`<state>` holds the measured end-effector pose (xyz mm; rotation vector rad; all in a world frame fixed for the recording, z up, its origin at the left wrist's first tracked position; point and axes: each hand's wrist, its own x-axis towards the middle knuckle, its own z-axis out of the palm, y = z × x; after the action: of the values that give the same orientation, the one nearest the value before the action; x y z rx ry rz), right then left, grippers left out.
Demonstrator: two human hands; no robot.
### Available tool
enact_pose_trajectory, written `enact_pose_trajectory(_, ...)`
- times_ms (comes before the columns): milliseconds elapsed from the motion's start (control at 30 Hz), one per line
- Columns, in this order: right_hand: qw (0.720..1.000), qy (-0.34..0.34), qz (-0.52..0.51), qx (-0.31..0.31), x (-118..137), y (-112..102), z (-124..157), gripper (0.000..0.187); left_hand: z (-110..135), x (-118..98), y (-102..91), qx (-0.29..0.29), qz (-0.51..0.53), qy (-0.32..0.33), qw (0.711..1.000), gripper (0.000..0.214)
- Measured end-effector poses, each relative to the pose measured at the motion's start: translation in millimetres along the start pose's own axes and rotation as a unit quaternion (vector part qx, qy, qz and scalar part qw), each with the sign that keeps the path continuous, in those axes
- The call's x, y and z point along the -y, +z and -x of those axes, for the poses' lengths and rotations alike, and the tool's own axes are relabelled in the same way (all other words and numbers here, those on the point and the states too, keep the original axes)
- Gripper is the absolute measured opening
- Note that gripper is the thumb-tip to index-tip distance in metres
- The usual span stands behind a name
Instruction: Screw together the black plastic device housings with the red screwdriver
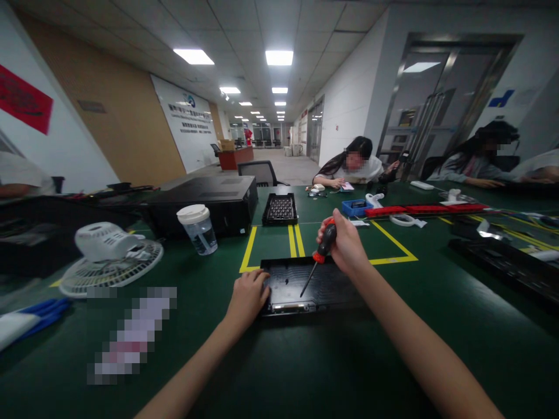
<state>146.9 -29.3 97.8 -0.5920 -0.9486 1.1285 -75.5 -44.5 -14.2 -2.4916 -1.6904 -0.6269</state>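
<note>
A flat black panel (325,294) with a raised rim lies on the green table in front of me. My left hand (250,295) grips its left edge, fingers curled over the rim. My right hand (345,241) is wrapped round the black and red handle of a screwdriver (322,249). The shaft slants down to the left, its tip over the panel's lower middle; I cannot tell whether it touches. Near the tip, a pale metal strip (288,306) sits along the panel's near edge. A small dark spot shows on the panel's upper left.
Beyond the panel stands a black tray (280,209) of round parts. A lidded clear cup (198,230), a white fan (111,256) and a large black case (205,203) are on the left. A blue bin (356,208) stands behind my right hand. Across the table a person (349,163) leans forward.
</note>
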Motion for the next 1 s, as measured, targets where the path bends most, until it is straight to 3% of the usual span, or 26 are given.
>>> enact_pose_trajectory(200,0.997,0.059,0.025,-0.045,-18.4,-9.8,-7.7,0.026,-15.1,-8.2,2.0,0.085,0.049,0.119,0.988,0.032)
enact_pose_trajectory(633,0.991,0.097,-0.033,-0.081,-30.3,-21.0,-14.2,0.015,-51.4,-11.7,9.4,0.138,0.104,0.084,0.981,0.021)
enact_pose_trajectory(833,0.991,0.100,-0.046,-0.079,-25.5,-22.9,-15.7,0.015,-53.4,-14.7,19.5,0.134,0.116,0.076,0.981,0.010)
enact_pose_trajectory(1000,0.992,0.097,-0.055,-0.066,-17.3,-22.0,-15.1,0.015,-46.7,-14.6,15.0,0.114,0.133,0.068,0.982,0.009)
